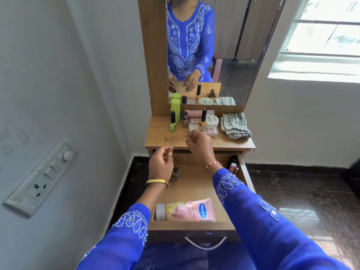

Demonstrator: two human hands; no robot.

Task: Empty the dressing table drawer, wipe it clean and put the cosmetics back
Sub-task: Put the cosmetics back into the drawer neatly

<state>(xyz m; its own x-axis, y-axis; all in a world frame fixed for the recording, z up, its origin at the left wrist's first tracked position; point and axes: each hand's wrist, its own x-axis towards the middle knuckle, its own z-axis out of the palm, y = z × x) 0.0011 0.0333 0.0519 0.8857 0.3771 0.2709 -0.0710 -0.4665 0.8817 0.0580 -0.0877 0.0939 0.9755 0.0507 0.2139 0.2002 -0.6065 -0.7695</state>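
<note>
Two hands hover over the open drawer (194,227) in our view. Our left hand (160,164) hangs above the drawer's far left part, fingers loosely curled, and we see nothing held in it. Our right hand (199,145) reaches across the near edge of the surface (161,137), fingers relaxed and bent, also holding nothing (its fingertips sit just in front of the pink compacts (202,129), and we cannot tell whether they touch).

In the drawer, a pink lotion tube (187,210) lies on its side at the near end, its right tip cut off by our right sleeve. A small bottle (175,174) stands just beside our left wrist, half hidden by it. At the far right corner some small dark and reddish bottles (233,165) sit in shadow; we cannot make out what they are or count them.

On the surface stand a green nail polish (173,123), a tall green bottle (175,108) behind it, a small dark-capped bottle (185,119), an orange nail polish (203,121) and a white round jar (212,121). A folded striped cloth (235,125) lies at the right. The mirror (233,55) repeats these things, and its top is cropped.
</note>
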